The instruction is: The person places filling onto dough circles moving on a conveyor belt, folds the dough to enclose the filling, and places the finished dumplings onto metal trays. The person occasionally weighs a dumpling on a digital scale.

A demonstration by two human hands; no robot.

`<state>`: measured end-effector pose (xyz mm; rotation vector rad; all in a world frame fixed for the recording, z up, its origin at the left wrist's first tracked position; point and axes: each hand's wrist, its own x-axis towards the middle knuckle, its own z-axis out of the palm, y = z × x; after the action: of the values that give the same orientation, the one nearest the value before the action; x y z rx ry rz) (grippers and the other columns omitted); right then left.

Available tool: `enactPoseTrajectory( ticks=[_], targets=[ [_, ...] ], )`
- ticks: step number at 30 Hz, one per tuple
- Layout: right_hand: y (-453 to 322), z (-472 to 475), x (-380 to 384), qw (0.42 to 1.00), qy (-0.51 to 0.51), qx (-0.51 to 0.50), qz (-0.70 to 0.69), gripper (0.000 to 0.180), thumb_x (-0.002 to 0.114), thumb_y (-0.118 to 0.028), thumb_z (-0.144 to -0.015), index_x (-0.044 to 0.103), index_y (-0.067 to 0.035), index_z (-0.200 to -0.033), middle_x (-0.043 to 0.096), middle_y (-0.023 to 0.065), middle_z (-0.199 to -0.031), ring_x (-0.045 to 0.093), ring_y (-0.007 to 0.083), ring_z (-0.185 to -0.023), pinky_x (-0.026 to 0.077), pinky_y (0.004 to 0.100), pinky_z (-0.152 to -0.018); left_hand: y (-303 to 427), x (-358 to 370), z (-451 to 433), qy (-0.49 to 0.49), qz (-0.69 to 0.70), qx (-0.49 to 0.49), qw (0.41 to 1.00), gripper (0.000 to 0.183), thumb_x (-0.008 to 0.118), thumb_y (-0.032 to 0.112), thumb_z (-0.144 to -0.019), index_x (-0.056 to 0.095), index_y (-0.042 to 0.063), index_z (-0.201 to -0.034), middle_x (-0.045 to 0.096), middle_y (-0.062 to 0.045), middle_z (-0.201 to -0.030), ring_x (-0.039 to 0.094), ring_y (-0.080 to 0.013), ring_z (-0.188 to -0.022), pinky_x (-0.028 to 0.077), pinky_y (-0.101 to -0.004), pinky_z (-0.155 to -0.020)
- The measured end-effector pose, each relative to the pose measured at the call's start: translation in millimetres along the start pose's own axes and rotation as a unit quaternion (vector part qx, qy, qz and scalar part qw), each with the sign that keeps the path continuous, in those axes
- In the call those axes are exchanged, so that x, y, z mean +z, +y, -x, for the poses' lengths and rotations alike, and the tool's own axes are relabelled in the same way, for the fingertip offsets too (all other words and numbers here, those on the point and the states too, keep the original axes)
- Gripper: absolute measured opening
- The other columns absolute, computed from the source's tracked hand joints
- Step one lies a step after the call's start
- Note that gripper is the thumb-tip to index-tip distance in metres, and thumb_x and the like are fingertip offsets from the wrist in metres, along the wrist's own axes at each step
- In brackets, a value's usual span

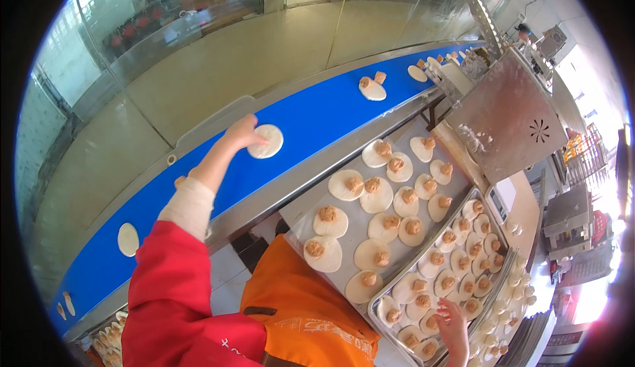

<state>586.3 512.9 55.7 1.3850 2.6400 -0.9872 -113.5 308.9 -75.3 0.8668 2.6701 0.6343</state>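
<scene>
Over the blue conveyor belt (307, 128), my left hand (244, 133) has its thumb and fingers at the left edge of a flat round dough disc (270, 141); whether it grips the disc is not clear. My right hand (452, 320) hovers with spread fingers over a metal tray (374, 312) of dough discs, each bearing a lump of orange-brown filling. Between the hands lies a paper-lined sheet (342, 223) with larger discs, most with filling near one edge. Further up the belt, a disc (373, 91) carries one filling lump, with another beside it.
A floury steel machine (511, 114) stands at the belt's upper right, with a white scale (502, 195) near it. Glass panels line the belt's far side. Dough balls (516, 287) lie right of the tray. A person (524, 32) is in the background. Baked-looking pieces (108, 339) sit at lower left.
</scene>
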Motion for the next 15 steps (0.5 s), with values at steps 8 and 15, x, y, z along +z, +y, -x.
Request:
enactPoseTrajectory(
  ticks=[8,15],
  targets=[
    [-80.0,-147.3,17.7,0.981,-0.177,-0.069,-0.034,0.042,0.071,-0.019,-0.091,0.063,-0.005,-0.130,0.072,0.0129,-0.114,0.070,0.0236,-0.102,0.054,0.0337,-0.087,59.0,-28.3,7.2,0.072,-0.010,0.101,0.992,0.060,0.083,0.033,-0.080,0.061,0.003,-0.126,0.060,-0.022,-0.131,0.057,-0.0359,-0.123,0.047,-0.0452,-0.103],
    [-253.8,-450.6,110.1,0.938,0.017,-0.347,0.004,0.040,0.057,-0.012,-0.095,0.059,-0.011,-0.135,0.063,0.0159,-0.130,0.066,0.0335,-0.109,0.053,0.0420,-0.092,189.3,59.8,-60.9,0.194,0.006,0.259,0.946,0.051,0.075,0.012,-0.081,0.058,0.008,-0.129,0.054,-0.016,-0.143,0.052,-0.0383,-0.129,0.048,-0.0466,-0.101]
  ],
)
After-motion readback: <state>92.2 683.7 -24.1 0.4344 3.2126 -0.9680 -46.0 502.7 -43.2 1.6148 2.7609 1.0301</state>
